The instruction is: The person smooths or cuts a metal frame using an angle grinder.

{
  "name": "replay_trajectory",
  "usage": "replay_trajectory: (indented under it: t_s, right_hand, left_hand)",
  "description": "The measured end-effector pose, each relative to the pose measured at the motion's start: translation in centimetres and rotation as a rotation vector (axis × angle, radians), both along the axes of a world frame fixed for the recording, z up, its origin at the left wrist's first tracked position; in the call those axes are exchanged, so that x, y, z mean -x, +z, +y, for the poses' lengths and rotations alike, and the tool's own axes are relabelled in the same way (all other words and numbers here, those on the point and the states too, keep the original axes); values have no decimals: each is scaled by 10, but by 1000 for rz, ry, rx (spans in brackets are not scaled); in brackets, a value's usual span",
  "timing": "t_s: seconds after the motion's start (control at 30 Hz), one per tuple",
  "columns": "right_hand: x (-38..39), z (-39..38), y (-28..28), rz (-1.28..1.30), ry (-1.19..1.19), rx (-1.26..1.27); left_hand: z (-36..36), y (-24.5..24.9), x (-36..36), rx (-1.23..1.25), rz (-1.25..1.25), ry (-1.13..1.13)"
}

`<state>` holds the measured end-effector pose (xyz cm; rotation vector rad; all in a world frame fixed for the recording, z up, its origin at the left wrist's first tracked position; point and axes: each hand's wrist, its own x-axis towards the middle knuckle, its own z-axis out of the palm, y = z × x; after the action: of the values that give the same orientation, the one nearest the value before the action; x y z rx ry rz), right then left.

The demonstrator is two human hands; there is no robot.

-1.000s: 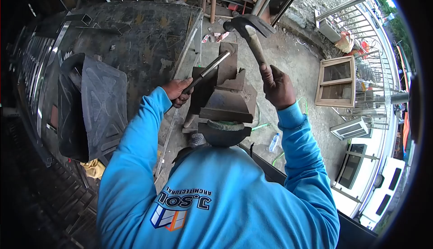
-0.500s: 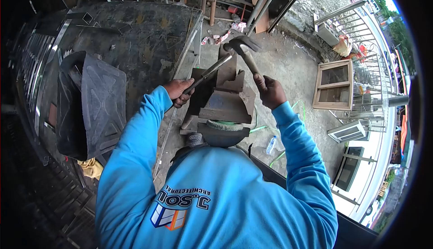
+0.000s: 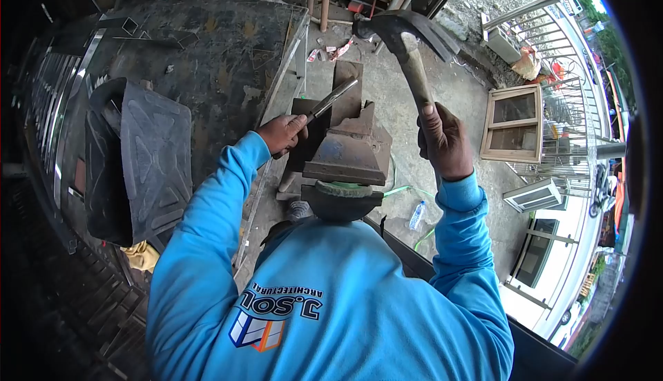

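Observation:
My left hand [image 3: 283,136] is closed around a metal rod [image 3: 334,98], whose bright far end points up and to the right. It slants over the rusty bench vise [image 3: 351,147] in front of my body. In my right hand [image 3: 445,140] is a claw hammer [image 3: 414,70], gripped by its handle with the thumb along it. The hammer head is raised beyond the vise, apart from the rod. My left fingers hide the rod's near end. A curved greenish piece [image 3: 340,189] shows at the vise's near side.
A dark worktable [image 3: 221,56] extends on the left, with a black bin-like container [image 3: 155,160] near it. To the right are a wooden window frame [image 3: 512,125], a plastic bottle [image 3: 417,215] and a green hose [image 3: 407,189] on the concrete floor. Metal railings stand farther right.
The hammer has swung up and to the right, away from the rod's end it was at. My left hand and the rod have moved only slightly.

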<state>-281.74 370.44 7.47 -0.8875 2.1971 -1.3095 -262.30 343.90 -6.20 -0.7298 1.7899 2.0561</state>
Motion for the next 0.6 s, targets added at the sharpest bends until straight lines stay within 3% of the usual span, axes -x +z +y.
replay_trajectory:
  t_s: [0.13,0.23,0.4,0.5,0.53,0.6]
  right_hand:
    - [10,-7,-43,145,36,-176]
    - [10,-15,-68,382,91,-371]
    - [11,-13,-35,168,5,-125]
    - [-1,-10,-45,71,-60,85]
    - [3,-7,-65,6,-15,83]
    - [11,-11,-95,231,37,-131]
  left_hand:
    - [-12,-4,3,-244,-96,0]
    - [-11,-1,2,-293,-147,57]
    - [-15,-3,-1,-456,-125,48]
    - [-13,-10,-1,-572,-107,53]
    - [-12,-10,-2,-601,-104,60]
    - [-11,-12,0,-665,-84,56]
